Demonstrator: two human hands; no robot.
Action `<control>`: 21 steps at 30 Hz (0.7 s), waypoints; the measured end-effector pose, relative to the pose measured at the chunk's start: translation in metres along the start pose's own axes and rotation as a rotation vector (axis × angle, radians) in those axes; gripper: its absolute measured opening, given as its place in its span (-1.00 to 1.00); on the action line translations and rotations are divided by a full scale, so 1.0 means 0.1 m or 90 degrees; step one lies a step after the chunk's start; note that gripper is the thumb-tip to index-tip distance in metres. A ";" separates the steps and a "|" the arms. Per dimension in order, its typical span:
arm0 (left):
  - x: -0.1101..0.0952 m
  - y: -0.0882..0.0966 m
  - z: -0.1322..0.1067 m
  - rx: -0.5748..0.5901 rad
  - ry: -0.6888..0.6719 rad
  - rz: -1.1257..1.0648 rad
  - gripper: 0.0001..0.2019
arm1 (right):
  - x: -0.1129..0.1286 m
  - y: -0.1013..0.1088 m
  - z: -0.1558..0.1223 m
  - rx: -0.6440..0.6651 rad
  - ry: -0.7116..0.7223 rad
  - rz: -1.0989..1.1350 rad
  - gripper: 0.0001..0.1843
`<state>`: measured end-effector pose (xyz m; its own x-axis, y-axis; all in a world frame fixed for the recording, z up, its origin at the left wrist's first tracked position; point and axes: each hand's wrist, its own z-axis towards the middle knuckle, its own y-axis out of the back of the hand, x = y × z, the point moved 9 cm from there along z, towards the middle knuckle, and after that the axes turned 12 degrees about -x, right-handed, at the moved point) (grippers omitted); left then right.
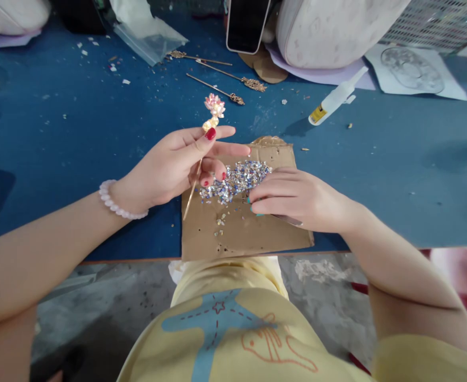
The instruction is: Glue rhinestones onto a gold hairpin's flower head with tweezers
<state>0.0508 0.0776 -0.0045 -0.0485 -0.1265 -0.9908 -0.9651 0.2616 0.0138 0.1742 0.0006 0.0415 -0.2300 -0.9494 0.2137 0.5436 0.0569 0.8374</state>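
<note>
My left hand (177, 164) grips a gold hairpin (192, 193) between thumb and fingers, its thin stick slanting down toward me. Above the thumb, the hairpin's head carries a pink flower (214, 106) with a yellowish cluster under it. At the right edge of a pile of small glittering rhinestones (237, 180), my right hand (300, 199) is closed around slim tweezers (291, 219), mostly hidden by the fingers. The pile lies on a piece of brown cardboard (257, 236), with a few loose stones below it.
Several ornate metal hairpins (217, 91) lie beyond my left hand. A glue bottle (334, 101) rests at the right on the blue table (396, 159). Along the back are a phone (247, 24), a plastic bag (149, 40), a pale pouch (332, 32) and a paper with a drawing (416, 71).
</note>
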 end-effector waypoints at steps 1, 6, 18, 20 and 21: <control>-0.01 -0.01 0.00 0.004 0.005 -0.012 -0.64 | 0.00 0.00 0.00 0.003 0.001 0.000 -0.76; -0.08 -0.12 -0.06 0.080 0.045 -0.084 -0.69 | 0.01 0.01 0.01 -0.001 -0.001 0.017 -0.76; -0.18 -0.31 -0.25 0.238 0.035 -0.113 -0.69 | 0.02 0.00 0.00 0.003 -0.008 0.032 -0.77; -0.17 -0.31 -0.26 0.246 0.040 -0.106 -0.67 | 0.01 0.00 0.00 0.005 -0.009 0.020 -0.77; -0.17 -0.31 -0.27 0.247 0.043 -0.099 -0.66 | 0.01 0.00 0.00 0.007 -0.009 0.015 -0.77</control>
<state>0.0747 0.0459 0.0154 0.0613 -0.2517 -0.9659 -0.7944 0.5735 -0.1999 0.1742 -0.0005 0.0417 -0.2284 -0.9434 0.2405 0.5403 0.0827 0.8374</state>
